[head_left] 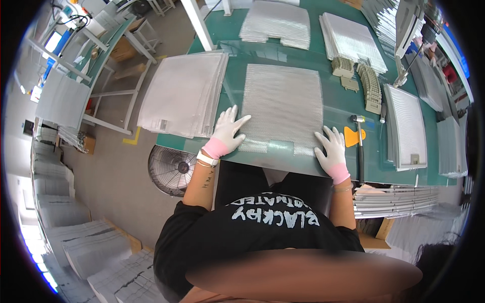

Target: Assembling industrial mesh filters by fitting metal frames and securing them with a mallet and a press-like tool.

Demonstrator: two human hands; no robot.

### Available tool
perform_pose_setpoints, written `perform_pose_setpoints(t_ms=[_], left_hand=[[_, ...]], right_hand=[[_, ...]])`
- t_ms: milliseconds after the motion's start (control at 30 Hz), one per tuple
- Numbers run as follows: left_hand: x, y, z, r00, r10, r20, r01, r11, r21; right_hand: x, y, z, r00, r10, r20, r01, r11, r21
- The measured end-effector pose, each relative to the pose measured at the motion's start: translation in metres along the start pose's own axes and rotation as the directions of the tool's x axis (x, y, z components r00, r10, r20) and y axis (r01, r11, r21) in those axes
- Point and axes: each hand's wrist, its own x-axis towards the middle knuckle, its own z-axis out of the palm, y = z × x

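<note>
Silver mesh sheet (282,108) lies flat on the green bench (343,103), directly in front of you, with both your hands spread on its near corners. Your left hand (226,132), in a white glove with a pink cuff, rests open with fingers fanned on the sheet's near left edge; your right hand (332,151), gloved the same, presses flat and open on the near right corner. Neither hand grips anything. Left of the sheet, a stack of similar mesh panels (184,93) sits touching the bench edge. Right of the sheet lie a hammer (359,144) and an orange scraper (352,135), just beside your right hand, and beyond them a framed metal filter (408,126). Beige plastic clips (371,86) are piled beyond the sheet's far right corner. Below the bench, left of the sheet, stands a round floor fan (171,169)
</note>
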Motion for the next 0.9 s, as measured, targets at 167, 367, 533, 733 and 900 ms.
perform_pose_setpoints(t_ms=[167,367,533,733,900], left_hand=[[-0.002,0.007,-0.002,1.000,0.003,-0.020,-0.003,1.000,-0.003],[-0.015,0.032,0.007,0.937,-0.014,-0.350,-0.106,0.941,-0.322],[-0.038,0.056,-0.018,0.923,-0.116,-0.366,-0.144,0.780,-0.609],[-0.045,-0.015,-0.091,0.743,-0.077,-0.665,-0.044,0.986,-0.164],[-0.109,-0.245,-0.138,0.418,-0.373,-0.828,0.821,0.545,0.169]], right_hand=[[0.000,-0.003,0.005,1.000,0.010,-0.029,-0.007,0.995,0.101],[-0.003,-0.022,0.005,0.943,0.180,-0.280,-0.018,0.868,0.497],[-0.002,-0.042,-0.015,0.852,0.455,-0.260,0.102,0.342,0.934],[-0.014,-0.022,-0.034,0.829,0.500,-0.251,0.265,0.044,0.963],[-0.035,0.050,-0.012,0.856,0.439,-0.272,0.282,0.044,0.959]])
